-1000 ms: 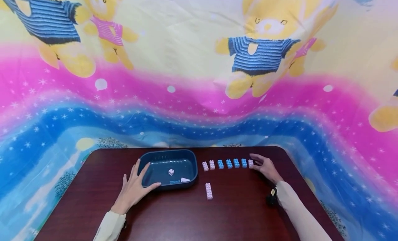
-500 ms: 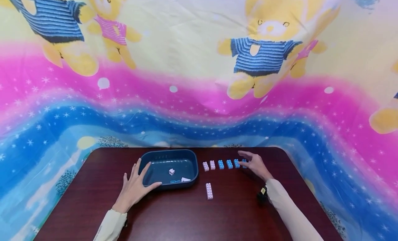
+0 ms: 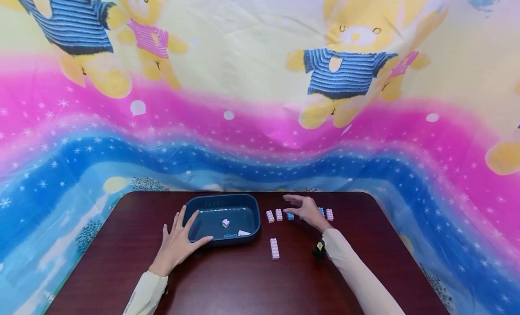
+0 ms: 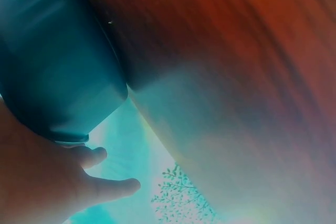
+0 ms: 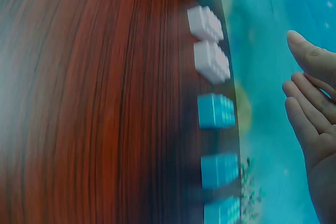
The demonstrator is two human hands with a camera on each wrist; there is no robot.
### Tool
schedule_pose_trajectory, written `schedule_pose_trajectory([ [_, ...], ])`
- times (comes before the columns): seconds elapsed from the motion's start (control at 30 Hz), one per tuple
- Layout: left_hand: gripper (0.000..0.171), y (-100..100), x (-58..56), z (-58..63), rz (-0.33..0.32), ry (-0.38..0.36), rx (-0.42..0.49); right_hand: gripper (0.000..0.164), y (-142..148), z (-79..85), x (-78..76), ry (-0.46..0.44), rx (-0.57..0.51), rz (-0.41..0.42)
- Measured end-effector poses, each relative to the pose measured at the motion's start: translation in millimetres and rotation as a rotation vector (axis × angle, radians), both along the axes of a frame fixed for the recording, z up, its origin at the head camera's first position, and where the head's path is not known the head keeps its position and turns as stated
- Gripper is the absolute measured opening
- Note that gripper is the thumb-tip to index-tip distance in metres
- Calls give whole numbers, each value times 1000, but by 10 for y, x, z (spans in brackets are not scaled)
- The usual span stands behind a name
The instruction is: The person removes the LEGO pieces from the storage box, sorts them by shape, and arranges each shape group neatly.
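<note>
While left hand (image 3: 177, 242) and right hand (image 3: 308, 212) splay, printed cloth (image 3: 249, 80) backs the table (image 3: 231, 283) (brown).

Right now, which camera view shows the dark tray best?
The head view: it shows the dark tray from above, with most of its rim and the pieces inside, though the left hand hides part of one end. The left wrist view shows only a cropped part; the right wrist view, a bit at the top edge.

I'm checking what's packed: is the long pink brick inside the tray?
No, the long pink brick lies on the table, outside the tray.
</note>
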State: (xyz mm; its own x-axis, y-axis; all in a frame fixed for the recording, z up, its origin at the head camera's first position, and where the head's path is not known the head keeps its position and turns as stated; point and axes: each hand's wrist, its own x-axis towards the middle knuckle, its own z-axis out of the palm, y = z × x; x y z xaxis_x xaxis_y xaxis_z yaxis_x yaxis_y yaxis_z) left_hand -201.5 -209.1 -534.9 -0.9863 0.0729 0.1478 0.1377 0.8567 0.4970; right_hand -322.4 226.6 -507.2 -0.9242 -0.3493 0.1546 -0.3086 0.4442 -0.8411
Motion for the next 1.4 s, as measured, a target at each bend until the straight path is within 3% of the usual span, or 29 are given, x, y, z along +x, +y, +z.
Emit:
schedule_pose_trajectory([
  [0.3,105,12,3,10,2,27,-13,48,-448,20,-7,-18,-39,101],
  [0.57,105,5,5,15,-1,10,-8,47,-831,-4,13,38,34,169],
  [1.4,106,1,-9,14,6,-5,-30,42,-1599,-27,16,44,125,342],
])
